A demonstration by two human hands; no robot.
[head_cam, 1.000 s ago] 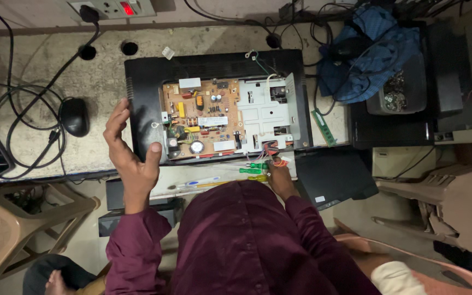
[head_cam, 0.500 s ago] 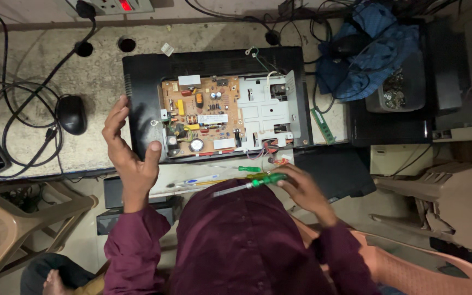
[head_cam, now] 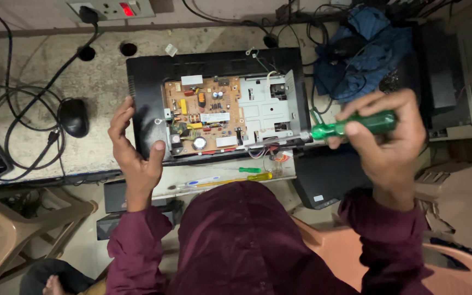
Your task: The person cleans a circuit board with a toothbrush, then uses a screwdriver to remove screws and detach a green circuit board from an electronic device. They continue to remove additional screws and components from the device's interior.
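Steadying the stiff, fragile monitor [head_cam: 148,104] by its edge, left hand [head_cam: 135,147] open; right hand [head_cam: 386,139] clenches screwdriver [head_cam: 356,125].

Left hand [head_cam: 132,147] spread flat, fingers splayed, thumb angled right. Right hand [head_cam: 383,139] raised at right, fingers curled tight in a fist-like grip.

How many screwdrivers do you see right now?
3. A green-handled screwdriver is in the right hand; two more, green and yellow, lie on the desk edge below the open monitor. Others may be hidden.
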